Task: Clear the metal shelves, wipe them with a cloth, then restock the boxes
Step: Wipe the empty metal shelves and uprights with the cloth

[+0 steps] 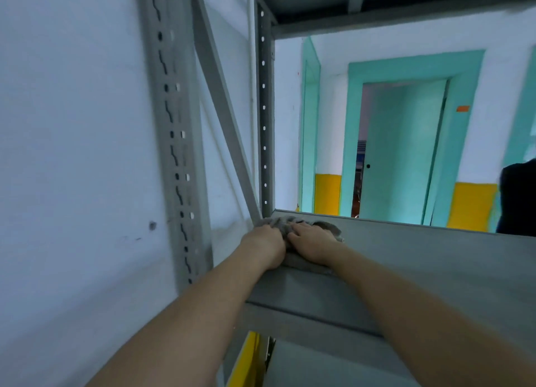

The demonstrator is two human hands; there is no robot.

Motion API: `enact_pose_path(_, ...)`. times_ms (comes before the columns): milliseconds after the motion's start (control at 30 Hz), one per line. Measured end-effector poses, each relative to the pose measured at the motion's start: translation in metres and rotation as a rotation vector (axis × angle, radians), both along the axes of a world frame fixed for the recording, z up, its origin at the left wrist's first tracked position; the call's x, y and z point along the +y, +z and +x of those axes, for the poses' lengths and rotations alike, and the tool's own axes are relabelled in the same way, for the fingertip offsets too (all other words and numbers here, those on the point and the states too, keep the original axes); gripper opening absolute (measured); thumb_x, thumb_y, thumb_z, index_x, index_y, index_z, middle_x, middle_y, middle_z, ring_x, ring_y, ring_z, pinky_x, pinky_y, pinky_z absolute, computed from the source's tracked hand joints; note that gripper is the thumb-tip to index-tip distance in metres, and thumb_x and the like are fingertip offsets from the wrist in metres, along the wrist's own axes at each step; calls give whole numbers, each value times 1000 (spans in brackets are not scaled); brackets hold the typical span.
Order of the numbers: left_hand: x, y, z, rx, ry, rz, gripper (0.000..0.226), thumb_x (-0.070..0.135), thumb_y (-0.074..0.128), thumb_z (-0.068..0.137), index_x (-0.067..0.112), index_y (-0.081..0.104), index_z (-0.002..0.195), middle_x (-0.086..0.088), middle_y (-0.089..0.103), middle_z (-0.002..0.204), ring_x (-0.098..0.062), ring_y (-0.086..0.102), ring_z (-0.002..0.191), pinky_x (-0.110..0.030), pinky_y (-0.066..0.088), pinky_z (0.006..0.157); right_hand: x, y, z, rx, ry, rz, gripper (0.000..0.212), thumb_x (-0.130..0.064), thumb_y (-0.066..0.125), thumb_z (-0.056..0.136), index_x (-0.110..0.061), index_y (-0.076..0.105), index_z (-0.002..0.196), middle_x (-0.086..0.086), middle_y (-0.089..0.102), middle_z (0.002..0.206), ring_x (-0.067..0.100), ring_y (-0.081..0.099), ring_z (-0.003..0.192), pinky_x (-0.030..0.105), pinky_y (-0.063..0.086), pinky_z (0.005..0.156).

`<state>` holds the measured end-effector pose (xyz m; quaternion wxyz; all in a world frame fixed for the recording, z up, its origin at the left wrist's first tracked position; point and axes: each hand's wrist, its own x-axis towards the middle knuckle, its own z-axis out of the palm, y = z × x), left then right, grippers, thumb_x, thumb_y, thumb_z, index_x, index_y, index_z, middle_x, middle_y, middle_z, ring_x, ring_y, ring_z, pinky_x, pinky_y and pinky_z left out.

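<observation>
Wipe step: metal shelf (pixel 420 267) is bare, no boxes in view. Grey cloth (pixel 326 227) sits bunched in the far-left corner, against the rear upright (pixel 265 125). Left hand (pixel 264 246) grips a bunch of it, probably to steer. Right hand (pixel 316 244) lies flat on top, fingers (pixel 301 230) straight, likely adding pressure into the corner.

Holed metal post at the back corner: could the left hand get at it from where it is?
Probably yes. The left hand grips the cloth on the shelf, close to the foot of the post, and nothing but the bunched cloth lies between them.
</observation>
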<state>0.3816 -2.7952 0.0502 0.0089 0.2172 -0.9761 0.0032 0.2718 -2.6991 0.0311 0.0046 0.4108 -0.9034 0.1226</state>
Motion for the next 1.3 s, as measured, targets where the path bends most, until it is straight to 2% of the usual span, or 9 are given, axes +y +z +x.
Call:
enact_pose_path(100, 26, 6, 55, 19, -8, -81, 44, 19, 42, 101, 9, 47, 143, -16, 47, 145, -32, 49, 131, -40, 43, 105, 18, 1, 53, 4, 19, -4, 49, -38, 29, 106, -21, 46, 149, 9, 37, 161, 29, 42, 141, 45, 34, 115)
enact_pose_path(333, 49, 6, 169, -10, -19, -219, 39, 21, 42, 103, 9, 45, 140, -14, 45, 139, -30, 48, 126, -40, 43, 98, 35, -1, 153, -31, 43, -60, 66, -55, 21, 95, -20, 52, 142, 7, 50, 150, 30, 47, 136, 45, 34, 113)
enact_pose_path(433, 43, -8, 198, 78, -89, -218, 34, 25, 41, 105, 12, 44, 136, -10, 45, 135, -28, 51, 119, -38, 42, 93, 44, -5, 178, 0, 36, -78, 60, -50, 30, 100, -24, 37, 154, 5, 37, 161, 28, 38, 145, 47, 26, 120)
enact_pose_path(533, 32, -25, 210, 204, -129, -136, 39, 26, 45, 103, 15, 39, 140, -6, 42, 140, -24, 51, 120, -36, 45, 95, 56, -7, 197, 89, 78, -56, 70, -53, 39, 102, -22, 18, 162, 3, 24, 167, 28, 27, 151, 46, 20, 124)
enact_pose_path(733, 14, -44, 214, 411, -196, -75, 84, 31, 58, 99, 20, 2, 160, 0, 13, 163, -21, 23, 149, -35, 30, 121, 70, -14, 210, 248, 142, 56, 93, -71, 47, 92, -24, 10, 162, 3, 26, 166, 30, 33, 147, 46, 27, 121)
enact_pose_path(900, -3, -45, 185, 280, -371, -70, 96, 24, 61, 97, 24, -11, 160, 9, -15, 167, -9, -14, 152, -37, 3, 127, 81, -24, 186, 334, 153, 61, 84, -67, 45, 96, -30, 7, 161, -1, 28, 165, 27, 33, 146, 48, 28, 120)
enact_pose_path(1000, -7, -53, 172, 282, -365, 37, 94, 17, 61, 96, 26, -7, 161, 7, -7, 169, -12, -6, 154, -34, 0, 126, 77, -39, 180, 420, 107, 36, 79, -63, 44, 98, -25, 12, 160, 5, 34, 159, 30, 40, 139, 47, 34, 116)
enact_pose_path(1100, -8, -61, 173, 360, -350, -8, 89, 13, 59, 94, 23, 2, 161, 1, 9, 168, -20, 8, 154, -37, 12, 126, 70, -45, 185, 454, 85, 0, 77, -60, 46, 98, -24, 15, 159, 7, 38, 155, 32, 46, 133, 47, 41, 109)
enact_pose_path(1300, 6, -74, 173, 442, -325, -45, 85, 5, 62, 88, 14, 17, 160, -10, 26, 163, -30, 23, 150, -45, 19, 125, 86, -47, 184, 445, 107, -28, 77, -53, 52, 99, -24, 15, 160, 7, 39, 155, 32, 45, 134, 45, 40, 107)
